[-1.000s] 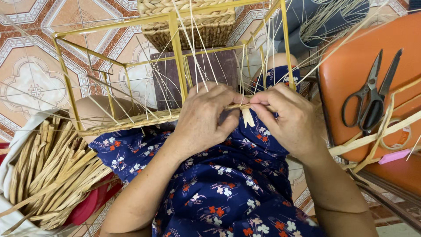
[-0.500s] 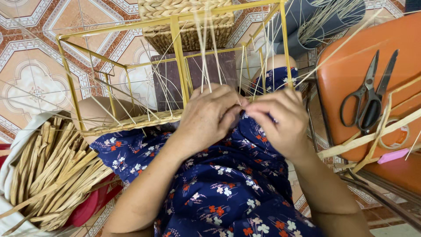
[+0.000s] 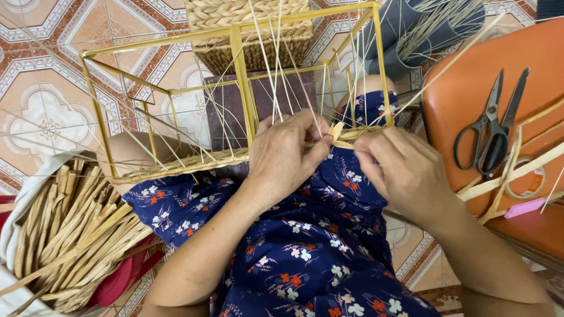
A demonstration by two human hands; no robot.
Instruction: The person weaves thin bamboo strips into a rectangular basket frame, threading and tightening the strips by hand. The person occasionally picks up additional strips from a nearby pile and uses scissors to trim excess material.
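Head view: a person sits with a yellow wire frame [image 3: 238, 76] resting across the lap, weaving flat straw along its near edge.
Left hand [image 3: 288, 152]: fingers closed, thumb and forefinger pinching the woven band [image 3: 194, 163] where it meets the thin upright strands [image 3: 276, 70].
Right hand [image 3: 405, 170]: fingers curled narrow around the working strip [image 3: 339, 130], drawing it toward the right.
Work spot: between the two hands, at the middle of the frame's near rail, just above the blue floral dress [image 3: 305, 252].
Doing it well: judging from the grip, the left pinch should hold the last stitch firm while the right hand pulls the strip flat and snug against the row, passing it cleanly between uprights without twisting.
Risk: a slack pull would likely leave a gap; a hard one could bend the uprights.
Left of lap: a bundle of straw strips [image 3: 70, 235] lies in a cloth-lined basin.
Right: black scissors [image 3: 493, 129] and a tape roll [image 3: 529, 182] rest on an orange chair [image 3: 458, 82].
Far: a finished woven basket [image 3: 252, 29] stands on the tiled floor [image 3: 41, 105].
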